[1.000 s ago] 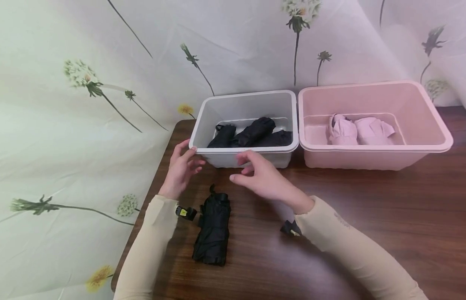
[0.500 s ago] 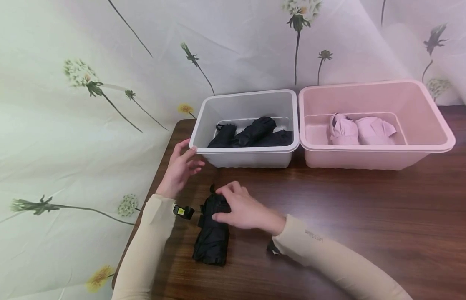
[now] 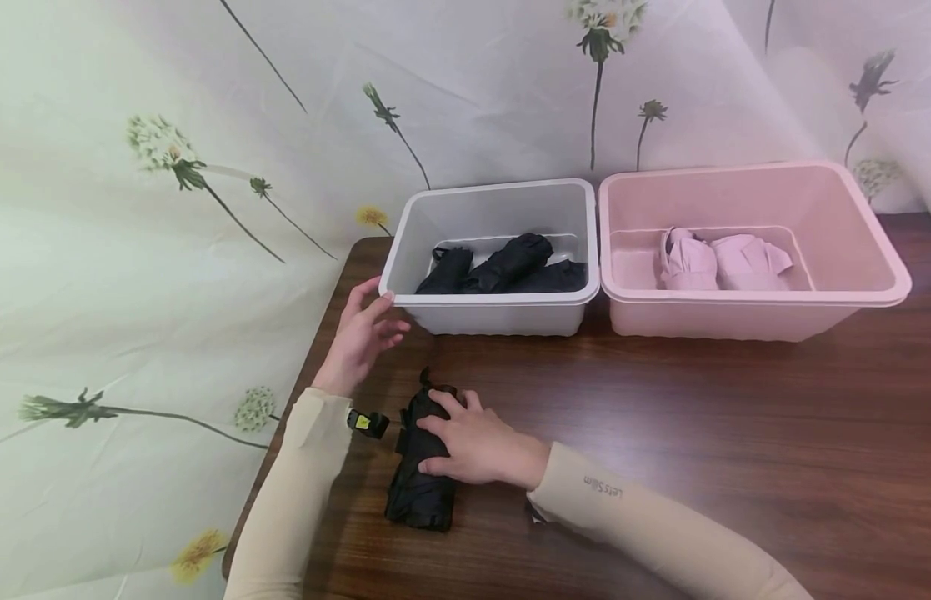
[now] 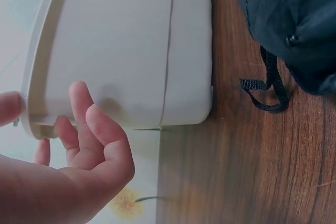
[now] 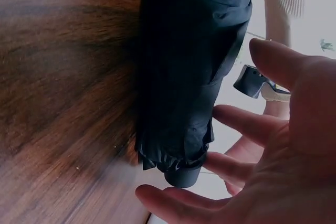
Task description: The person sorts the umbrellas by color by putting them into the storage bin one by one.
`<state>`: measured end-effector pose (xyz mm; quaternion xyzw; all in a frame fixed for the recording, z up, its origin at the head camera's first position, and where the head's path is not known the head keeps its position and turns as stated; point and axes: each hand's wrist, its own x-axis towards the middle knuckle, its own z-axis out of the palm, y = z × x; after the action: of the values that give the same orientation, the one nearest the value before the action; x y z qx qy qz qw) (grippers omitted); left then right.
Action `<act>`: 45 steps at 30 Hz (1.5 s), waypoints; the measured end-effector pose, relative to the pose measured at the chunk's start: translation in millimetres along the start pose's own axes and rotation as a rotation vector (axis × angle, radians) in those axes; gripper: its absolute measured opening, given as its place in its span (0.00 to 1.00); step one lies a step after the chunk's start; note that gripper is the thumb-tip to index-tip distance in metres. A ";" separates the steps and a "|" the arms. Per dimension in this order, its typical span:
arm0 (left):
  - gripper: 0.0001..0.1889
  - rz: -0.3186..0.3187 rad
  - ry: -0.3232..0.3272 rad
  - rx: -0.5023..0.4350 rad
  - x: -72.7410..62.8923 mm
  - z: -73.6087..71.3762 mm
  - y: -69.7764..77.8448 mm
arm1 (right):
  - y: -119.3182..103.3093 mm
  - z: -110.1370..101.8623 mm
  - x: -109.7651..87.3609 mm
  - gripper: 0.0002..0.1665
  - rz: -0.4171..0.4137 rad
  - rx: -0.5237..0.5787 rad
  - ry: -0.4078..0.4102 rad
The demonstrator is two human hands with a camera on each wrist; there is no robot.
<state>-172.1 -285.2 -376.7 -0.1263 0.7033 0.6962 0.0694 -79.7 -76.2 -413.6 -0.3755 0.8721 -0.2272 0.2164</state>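
Observation:
A folded black umbrella [image 3: 420, 502] lies lengthwise on the wooden table, its wrist strap pointing toward the bins. My right hand [image 3: 476, 443] is over its strap-end half with fingers spread; in the right wrist view the fingertips sit right at the side and end of the umbrella [image 5: 189, 66]. My left hand [image 3: 356, 343] holds the near left corner of the grey bin [image 3: 495, 300]. In the left wrist view, its thumb presses the rim while other fingers sit behind and below it. Several black folded umbrellas [image 3: 513, 262] rest inside that bin.
Right beside the grey bin stands a pink bin [image 3: 735, 318] with pink folded bundles [image 3: 746, 262] in it. A flower-printed cloth [image 3: 480, 92] hangs close behind both. The table's left edge runs beneath my left forearm.
My right hand has come down from in front of the grey bin, leftward and nearer, onto the black umbrella. The left hand keeps its place at the bin corner.

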 end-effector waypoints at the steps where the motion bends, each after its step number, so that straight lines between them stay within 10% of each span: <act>1: 0.29 -0.001 0.001 0.002 0.0 0.3 0.3 | -0.3 0.6 0.6 0.34 0.003 -0.001 -0.001; 22: 0.27 0.005 0.003 -0.025 -2.2 4.1 0.9 | -20.8 20.0 7.7 0.32 0.069 -0.182 0.034; 45: 0.26 0.008 0.006 -0.032 -0.5 4.0 -0.2 | -14.9 6.2 -10.8 0.35 0.066 -0.170 -0.117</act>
<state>-171.8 -281.2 -376.8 -0.1265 0.6927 0.7073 0.0623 -61.3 -78.7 -408.0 -0.3764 0.8859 -0.1227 0.2418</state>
